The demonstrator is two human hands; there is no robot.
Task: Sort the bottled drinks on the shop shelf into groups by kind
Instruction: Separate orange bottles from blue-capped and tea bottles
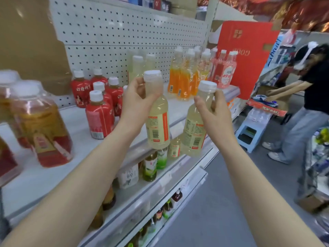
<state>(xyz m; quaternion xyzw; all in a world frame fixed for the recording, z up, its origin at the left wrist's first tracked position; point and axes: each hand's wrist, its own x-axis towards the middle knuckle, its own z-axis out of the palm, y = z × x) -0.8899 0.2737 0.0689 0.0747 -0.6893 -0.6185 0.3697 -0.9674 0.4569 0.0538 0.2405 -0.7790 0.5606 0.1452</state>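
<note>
While the left hand is clasping 1 pale yellow bottle by its neck, the right hand is clasping the 2nd bottle likewise; both white-capped, orange-trimmed bottles are hanging before the shelf.

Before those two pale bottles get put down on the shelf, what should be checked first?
1. Left hand grips left bottle near its neck: ok.
2. Right hand grips right bottle near its neck: ok.
3. Caps on both: ok.
4. Labels on the two match: ok.
5. Like pale bottles stand at the back of the shelf: ok.
6. Free spot beside them: cannot tell, the left hand hides it.
</note>
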